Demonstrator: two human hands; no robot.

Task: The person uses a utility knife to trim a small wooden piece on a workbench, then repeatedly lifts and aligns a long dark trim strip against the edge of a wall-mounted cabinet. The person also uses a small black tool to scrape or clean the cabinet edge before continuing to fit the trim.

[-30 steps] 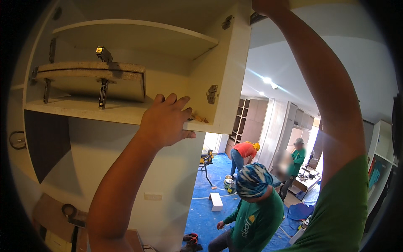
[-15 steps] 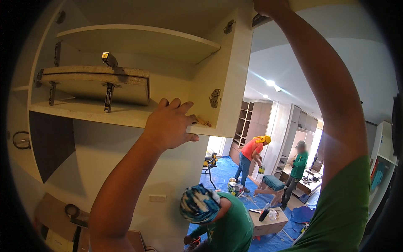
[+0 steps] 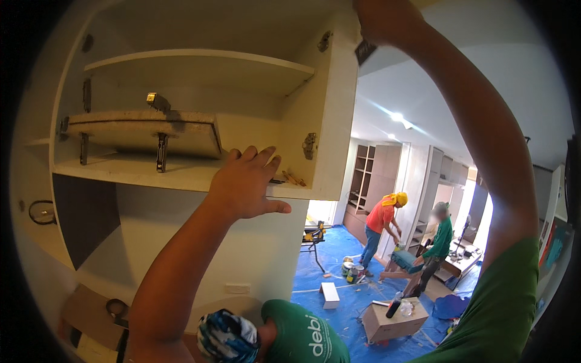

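Lower than in the earlier frame, a dark flat piece (image 3: 365, 52) with pale lettering projects beneath the right hand (image 3: 388, 23), which wraps it beside the outer side of the cabinet (image 3: 339, 115); exact finger closure is hidden. The left hand (image 3: 243, 184) lies spread, clasping nothing, over the bottom front edge. Below, a co-worker's green shirt (image 3: 290, 331) bears white lettering.

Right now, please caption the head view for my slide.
Left hand on the open cabinet, right hand raised with a dark object.
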